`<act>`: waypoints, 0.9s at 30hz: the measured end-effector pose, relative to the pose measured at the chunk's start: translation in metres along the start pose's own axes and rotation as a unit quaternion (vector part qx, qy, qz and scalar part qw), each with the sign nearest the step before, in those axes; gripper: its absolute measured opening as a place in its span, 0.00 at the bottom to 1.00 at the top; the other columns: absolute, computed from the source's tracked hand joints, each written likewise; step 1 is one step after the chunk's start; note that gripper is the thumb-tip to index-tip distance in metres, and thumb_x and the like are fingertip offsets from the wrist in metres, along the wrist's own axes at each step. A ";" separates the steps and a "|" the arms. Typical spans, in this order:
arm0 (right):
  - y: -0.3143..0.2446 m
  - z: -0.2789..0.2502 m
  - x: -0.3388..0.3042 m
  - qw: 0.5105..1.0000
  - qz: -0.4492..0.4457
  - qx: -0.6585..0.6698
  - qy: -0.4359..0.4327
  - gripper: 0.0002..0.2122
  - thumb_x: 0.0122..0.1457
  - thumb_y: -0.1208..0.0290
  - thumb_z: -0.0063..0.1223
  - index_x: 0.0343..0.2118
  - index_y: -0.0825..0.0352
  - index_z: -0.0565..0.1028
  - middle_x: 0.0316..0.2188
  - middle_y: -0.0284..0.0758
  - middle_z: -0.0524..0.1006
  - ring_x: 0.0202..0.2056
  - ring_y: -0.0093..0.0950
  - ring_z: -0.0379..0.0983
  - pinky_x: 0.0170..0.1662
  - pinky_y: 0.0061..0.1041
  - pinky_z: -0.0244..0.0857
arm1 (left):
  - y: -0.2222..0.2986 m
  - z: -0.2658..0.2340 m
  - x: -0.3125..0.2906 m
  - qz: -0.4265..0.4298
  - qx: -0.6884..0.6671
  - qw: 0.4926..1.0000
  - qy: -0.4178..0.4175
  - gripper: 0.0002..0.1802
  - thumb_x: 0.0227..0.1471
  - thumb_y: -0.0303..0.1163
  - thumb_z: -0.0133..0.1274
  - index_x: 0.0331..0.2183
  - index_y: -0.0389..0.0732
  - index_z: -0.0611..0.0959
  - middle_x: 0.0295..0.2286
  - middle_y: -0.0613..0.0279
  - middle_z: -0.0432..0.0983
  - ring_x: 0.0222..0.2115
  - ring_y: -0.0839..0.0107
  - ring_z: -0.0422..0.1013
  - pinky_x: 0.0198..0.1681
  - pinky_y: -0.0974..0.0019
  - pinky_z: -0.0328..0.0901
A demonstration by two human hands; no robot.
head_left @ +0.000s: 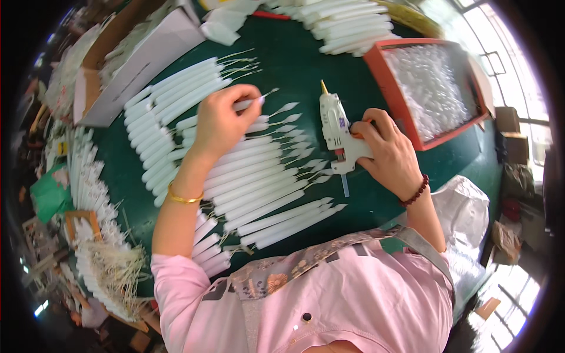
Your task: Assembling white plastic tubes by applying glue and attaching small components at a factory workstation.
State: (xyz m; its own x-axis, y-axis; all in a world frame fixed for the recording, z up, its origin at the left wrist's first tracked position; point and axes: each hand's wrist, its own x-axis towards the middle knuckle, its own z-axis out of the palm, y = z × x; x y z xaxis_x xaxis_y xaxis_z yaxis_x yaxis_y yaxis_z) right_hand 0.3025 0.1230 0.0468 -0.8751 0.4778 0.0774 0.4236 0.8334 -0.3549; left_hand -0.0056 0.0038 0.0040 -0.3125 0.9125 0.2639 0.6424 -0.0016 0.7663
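My left hand (pixel 226 115) is closed, thumb and fingers pinching a white candlestick (pixel 242 106) close to its wire end, above the row. Under it lie several white candlesticks (pixel 253 170) side by side, many with flame-shaped white tips (pixel 292 117) on thin wires at their right ends. My right hand (pixel 385 150) is wrapped around the handle of a white glue gun (pixel 334 126). The gun's brass nozzle points away from me, and a clear glue stick (pixel 345 186) pokes out of its rear. The trigger is partly covered by my fingers.
An orange-red box (pixel 393 97) of small clear plastic pieces stands at the far right. More white sticks (pixel 353 26) are piled at the back. A cardboard box (pixel 144 65) occupies the far left, with candlesticks and loose wires (pixel 118 265) below it. Clear plastic wrap (pixel 465 206) lies right.
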 end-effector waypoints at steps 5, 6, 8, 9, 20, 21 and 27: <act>0.010 -0.054 -0.021 0.999 -0.007 -0.004 -0.042 0.15 0.52 0.78 0.64 0.45 0.64 0.78 0.50 0.38 0.75 0.47 0.41 0.76 0.48 0.37 0.72 | -0.006 -0.001 -0.005 -0.024 -0.005 1.000 -0.009 0.04 0.57 0.23 0.61 0.35 0.33 0.85 0.27 0.65 0.80 0.27 0.80 0.72 0.34 0.75 0.69; 0.015 -0.061 -0.017 0.999 -0.002 -0.008 -0.040 0.15 0.52 0.78 0.64 0.45 0.64 0.78 0.50 0.38 0.75 0.47 0.41 0.76 0.48 0.37 0.72 | -0.006 -0.001 -0.006 -0.043 -0.005 0.999 -0.009 0.04 0.58 0.23 0.61 0.35 0.33 0.84 0.27 0.66 0.79 0.28 0.81 0.72 0.34 0.75 0.69; 0.038 -0.073 -0.002 0.991 0.093 0.092 0.031 0.08 0.57 0.79 0.61 0.41 0.68 0.80 0.41 0.40 0.79 0.43 0.42 0.79 0.47 0.36 0.73 | -0.005 0.002 -0.004 -0.054 -0.023 0.998 -0.016 0.03 0.58 0.23 0.61 0.35 0.33 0.84 0.27 0.66 0.80 0.29 0.80 0.73 0.35 0.75 0.70; 0.060 -0.078 0.007 0.995 0.057 0.029 0.079 0.06 0.59 0.79 0.59 0.39 0.69 0.80 0.38 0.41 0.80 0.41 0.42 0.79 0.46 0.36 0.73 | -0.001 0.004 -0.002 -0.044 -0.028 0.999 -0.006 0.03 0.57 0.23 0.61 0.34 0.35 0.84 0.27 0.64 0.81 0.28 0.77 0.75 0.34 0.73 0.71; 0.149 -0.038 0.061 0.978 0.151 -0.142 0.033 0.10 0.58 0.72 0.59 0.43 0.64 0.81 0.43 0.39 0.81 0.43 0.42 0.80 0.48 0.38 0.74 | 0.002 -0.005 -0.001 -0.045 -0.022 0.999 -0.017 0.04 0.54 0.23 0.62 0.34 0.37 0.83 0.28 0.63 0.81 0.27 0.74 0.77 0.32 0.71 0.71; 0.142 -0.039 0.061 0.980 0.146 -0.131 0.036 0.11 0.58 0.72 0.59 0.45 0.62 0.81 0.44 0.38 0.80 0.44 0.42 0.80 0.48 0.38 0.74 | 0.002 -0.007 -0.002 -0.054 -0.018 0.998 -0.024 0.05 0.54 0.23 0.62 0.34 0.37 0.83 0.29 0.64 0.81 0.28 0.75 0.76 0.35 0.72 0.72; 0.146 -0.037 0.058 0.987 0.106 -0.120 0.016 0.13 0.57 0.73 0.57 0.46 0.59 0.82 0.44 0.37 0.81 0.47 0.40 0.79 0.50 0.39 0.74 | -0.001 -0.006 -0.001 -0.045 -0.015 0.998 -0.031 0.05 0.54 0.22 0.61 0.35 0.37 0.83 0.29 0.64 0.81 0.30 0.76 0.76 0.38 0.72 0.72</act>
State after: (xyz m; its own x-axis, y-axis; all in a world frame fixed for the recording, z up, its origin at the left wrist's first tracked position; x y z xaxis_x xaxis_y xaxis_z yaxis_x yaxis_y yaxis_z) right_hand 0.3220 0.2822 0.0339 -0.7548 0.6535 0.0570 0.6427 0.7541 -0.1349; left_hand -0.0097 0.0001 0.0066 -0.3242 0.9328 0.1572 0.5918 0.0704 0.8030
